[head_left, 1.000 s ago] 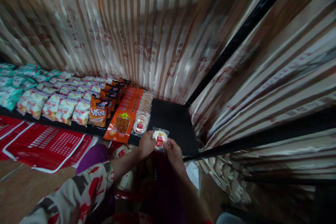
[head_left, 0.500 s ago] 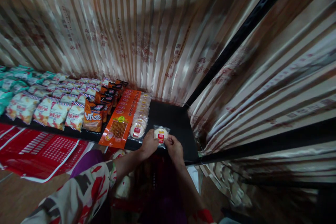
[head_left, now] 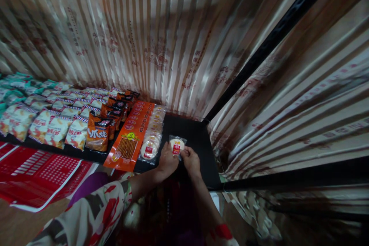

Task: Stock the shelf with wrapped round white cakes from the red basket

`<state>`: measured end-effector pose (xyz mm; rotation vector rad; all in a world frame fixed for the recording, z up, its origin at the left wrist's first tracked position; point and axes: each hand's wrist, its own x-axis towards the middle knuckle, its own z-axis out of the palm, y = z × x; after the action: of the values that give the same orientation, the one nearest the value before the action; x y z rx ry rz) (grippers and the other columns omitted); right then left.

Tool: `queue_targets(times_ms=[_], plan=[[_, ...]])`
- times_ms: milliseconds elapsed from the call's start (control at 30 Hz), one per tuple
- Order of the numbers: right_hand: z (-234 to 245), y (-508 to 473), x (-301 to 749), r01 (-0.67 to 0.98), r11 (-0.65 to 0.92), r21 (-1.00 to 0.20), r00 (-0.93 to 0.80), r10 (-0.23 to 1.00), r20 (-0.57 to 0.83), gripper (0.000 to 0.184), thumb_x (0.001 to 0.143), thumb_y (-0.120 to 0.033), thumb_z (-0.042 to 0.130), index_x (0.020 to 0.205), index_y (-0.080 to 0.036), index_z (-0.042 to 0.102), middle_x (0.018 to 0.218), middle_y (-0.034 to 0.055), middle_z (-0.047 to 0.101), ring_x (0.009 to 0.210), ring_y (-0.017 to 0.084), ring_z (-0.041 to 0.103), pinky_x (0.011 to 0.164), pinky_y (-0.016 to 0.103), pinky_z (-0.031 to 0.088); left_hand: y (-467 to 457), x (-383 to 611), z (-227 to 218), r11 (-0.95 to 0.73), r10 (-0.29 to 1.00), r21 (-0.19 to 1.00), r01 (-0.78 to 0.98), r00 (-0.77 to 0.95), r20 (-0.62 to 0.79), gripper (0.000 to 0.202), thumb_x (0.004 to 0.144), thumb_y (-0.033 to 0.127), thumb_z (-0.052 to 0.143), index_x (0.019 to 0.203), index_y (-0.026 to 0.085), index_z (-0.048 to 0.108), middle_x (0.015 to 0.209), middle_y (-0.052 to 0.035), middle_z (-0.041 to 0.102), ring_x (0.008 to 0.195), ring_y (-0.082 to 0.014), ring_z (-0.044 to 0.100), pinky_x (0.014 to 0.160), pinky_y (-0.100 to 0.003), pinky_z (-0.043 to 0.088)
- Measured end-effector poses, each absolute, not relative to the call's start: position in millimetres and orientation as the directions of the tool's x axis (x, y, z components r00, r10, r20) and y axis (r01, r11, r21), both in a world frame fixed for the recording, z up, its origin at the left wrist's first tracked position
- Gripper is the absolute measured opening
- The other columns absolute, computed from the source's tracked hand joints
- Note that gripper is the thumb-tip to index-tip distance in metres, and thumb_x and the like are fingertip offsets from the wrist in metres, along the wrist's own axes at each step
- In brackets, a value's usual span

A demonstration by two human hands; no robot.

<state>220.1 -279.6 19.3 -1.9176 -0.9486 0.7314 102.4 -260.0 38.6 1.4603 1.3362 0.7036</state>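
A round white cracker in a clear wrapper with a red label [head_left: 176,147] is held over the black shelf by both hands. My left hand [head_left: 168,160] grips its left lower side, fingers closed. On the right edge my right hand [head_left: 191,162] pinches the wrapper between thumb and fingers. Just left of the hands runs a row of similar wrapped crackers [head_left: 149,149], one behind another. Beside that row lies a flat orange snack packet [head_left: 128,138] with brown sticks showing through its window.
Orange and black snack bags [head_left: 98,132], white snack bags [head_left: 59,128] and green bags [head_left: 11,94] fill the shelf's left part. The black shelf [head_left: 198,140] ends at a dark post [head_left: 259,54]. Striped sheeting [head_left: 161,27] hangs behind. A red basket [head_left: 43,173] is below left.
Both hands have carried the wrapped cracker a little farther in over the shelf, away from its front edge. The camera view has shifted slightly.
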Motion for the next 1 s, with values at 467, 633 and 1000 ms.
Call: queue_targets(times_ms=[467, 633, 1000], plan=[[32.8, -238.7, 223.0, 0.506, -0.518, -0.690, 0.561, 0.805, -0.194, 0.024, 0.076, -0.034, 0.054, 0.095, -0.023, 0.065, 0.085, 0.0001, 0.071, 0.076, 0.014, 0.065, 0.063, 0.020, 0.043, -233.7, 122.9, 39.7, 0.012, 0.961, 0.818, 0.575, 0.219, -0.168, 0.057, 0.076, 0.009, 0.044, 0.133, 0.006, 0.040, 0.143, -0.0144, 0.036, 0.133, -0.0249, 0.031, 0.112, -0.031, 0.025], [34.0, -225.8, 225.8, 0.479, -0.512, -0.713, 0.563, 0.802, -0.198, 0.025, 0.076, -0.033, 0.055, 0.097, -0.022, 0.065, 0.086, 0.0015, 0.071, 0.078, 0.016, 0.065, 0.063, 0.022, 0.043, -219.8, 128.7, 41.9, -0.007, 0.976, 0.830, 0.558, 0.184, -0.115, 0.052, 0.076, 0.009, 0.046, 0.128, 0.000, 0.044, 0.135, -0.0214, 0.043, 0.125, -0.0273, 0.043, 0.107, -0.032, 0.033], [27.6, -187.1, 230.1, 0.500, -0.455, -0.737, 0.583, 0.806, -0.103, 0.024, 0.074, -0.033, 0.054, 0.092, -0.021, 0.065, 0.082, 0.0024, 0.069, 0.073, 0.017, 0.063, 0.062, 0.024, 0.043, -180.8, 143.1, 44.7, 0.064, 0.984, 0.837, 0.543, 0.104, -0.143, 0.047, 0.079, 0.010, 0.046, 0.126, 0.002, 0.045, 0.132, -0.0220, 0.046, 0.124, -0.0264, 0.045, 0.105, -0.031, 0.035]])
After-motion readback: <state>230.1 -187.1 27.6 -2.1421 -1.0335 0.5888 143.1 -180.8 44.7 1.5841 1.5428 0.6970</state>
